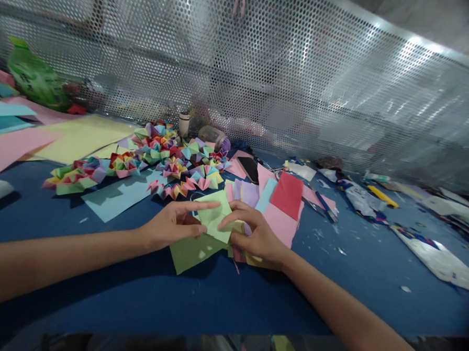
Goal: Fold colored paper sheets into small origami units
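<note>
Perforated metal (224, 65) stands behind a blue table (95, 288), where a phone (249, 169) lies among coloured paper. On the near side of the phone and to its left, a green paper square (214, 222) sits between two hands. The right hand (260, 232) has its thumb and fingers pinched on the square's right part. The left hand (163, 227) lays its index finger across the top, with the thumb at the lower left edge; whether they press tightly cannot be told.

If the left finger pushes harder than the right pinch holds, the square could swivel or take a stray crease. A darker green sheet (193, 253), nearer than the phone, lies just under the hands and could get caught up by the fingers. The red paper (287, 195), right of the phone and nearer, tops a loose pile that a sideways nudge of the right hand might fan out. Folded paper pieces (174, 167), left of the phone, could be crushed or scattered if the left hand swung outward.
</note>
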A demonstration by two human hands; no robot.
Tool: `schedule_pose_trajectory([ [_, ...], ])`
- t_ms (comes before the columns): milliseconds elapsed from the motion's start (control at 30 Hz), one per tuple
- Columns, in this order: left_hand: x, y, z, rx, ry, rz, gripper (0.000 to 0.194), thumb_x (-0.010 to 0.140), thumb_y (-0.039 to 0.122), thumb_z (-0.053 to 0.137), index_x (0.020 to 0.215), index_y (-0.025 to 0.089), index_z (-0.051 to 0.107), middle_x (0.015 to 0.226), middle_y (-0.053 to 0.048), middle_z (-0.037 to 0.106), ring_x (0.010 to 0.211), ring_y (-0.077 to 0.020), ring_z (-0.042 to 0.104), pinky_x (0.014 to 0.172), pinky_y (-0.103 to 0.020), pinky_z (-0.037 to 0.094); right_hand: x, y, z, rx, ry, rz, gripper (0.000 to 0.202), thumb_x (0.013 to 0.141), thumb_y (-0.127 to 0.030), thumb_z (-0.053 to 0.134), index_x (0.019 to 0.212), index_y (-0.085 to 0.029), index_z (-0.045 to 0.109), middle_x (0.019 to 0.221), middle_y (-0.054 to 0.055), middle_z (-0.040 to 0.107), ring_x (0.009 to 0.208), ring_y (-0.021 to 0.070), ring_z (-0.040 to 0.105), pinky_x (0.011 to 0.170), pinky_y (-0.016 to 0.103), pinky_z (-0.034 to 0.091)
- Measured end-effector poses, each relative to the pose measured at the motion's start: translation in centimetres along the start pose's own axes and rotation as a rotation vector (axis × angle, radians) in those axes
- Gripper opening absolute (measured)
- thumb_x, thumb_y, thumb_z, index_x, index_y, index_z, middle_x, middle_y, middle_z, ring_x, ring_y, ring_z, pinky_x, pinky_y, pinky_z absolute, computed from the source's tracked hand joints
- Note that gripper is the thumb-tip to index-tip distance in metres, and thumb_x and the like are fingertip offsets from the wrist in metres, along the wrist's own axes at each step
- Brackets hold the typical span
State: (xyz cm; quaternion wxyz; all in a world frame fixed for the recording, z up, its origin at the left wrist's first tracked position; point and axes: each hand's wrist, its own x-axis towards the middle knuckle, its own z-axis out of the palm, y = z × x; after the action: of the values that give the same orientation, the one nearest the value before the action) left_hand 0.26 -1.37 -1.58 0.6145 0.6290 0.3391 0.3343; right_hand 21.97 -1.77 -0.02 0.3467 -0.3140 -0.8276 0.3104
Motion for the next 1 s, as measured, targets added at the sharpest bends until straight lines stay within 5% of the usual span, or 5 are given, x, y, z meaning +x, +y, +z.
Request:
schedule_pose_trajectory([
  [233,0.0,0.0,0.1,-0.013,0.013,0.007,0.054,0.072,0.021,0.067,0.125,0.016,0.055,0.068,0.000,0.065,0.055,-0.0083,0.052,0.055,-0.019,0.044,0.1,-0.2,0.1,-0.033,0.000,-0.021,0.009,0.072,-0.017,0.066,0.079,-0.022,0.068,0.087,0.002,0.052,0.080,0.0161,0.052,0.071,0.030,0.044],
  [533,-0.1,-0.4,0.0,-0.046,-0.061,0.020,0.061,0.075,0.023,0.066,0.132,0.014,0.046,0.070,-0.004,0.070,0.073,-0.0164,0.064,0.057,-0.020,0.043,0.0,0.4,1.1,0.064,0.175,0.076,0.012,0.073,-0.027,0.069,0.071,-0.019,0.060,0.071,0.000,0.058,0.067,0.0121,0.054,0.062,0.026,0.044],
  [700,-0.1,-0.8,-0.1,-0.005,-0.080,0.029,0.065,0.077,0.028,0.065,0.135,0.014,0.041,0.076,-0.006,0.070,0.065,-0.0135,0.059,0.053,-0.019,0.038,-0.1,0.3,1.7,0.156,0.226,0.217,0.020,0.070,-0.030,0.072,0.069,-0.019,0.055,0.065,-0.002,0.058,0.061,0.0110,0.056,0.057,0.024,0.045],
  [1000,-0.2,0.1,0.6,0.145,0.002,0.074,0.058,0.076,0.027,0.063,0.130,0.012,0.049,0.067,0.000,0.061,0.055,-0.0082,0.044,0.049,-0.019,0.035,-0.1,0.4,2.1,0.267,0.297,0.259,0.025,0.065,-0.029,0.076,0.069,-0.018,0.053,0.062,-0.003,0.057,0.058,0.0091,0.055,0.054,0.022,0.043],
])
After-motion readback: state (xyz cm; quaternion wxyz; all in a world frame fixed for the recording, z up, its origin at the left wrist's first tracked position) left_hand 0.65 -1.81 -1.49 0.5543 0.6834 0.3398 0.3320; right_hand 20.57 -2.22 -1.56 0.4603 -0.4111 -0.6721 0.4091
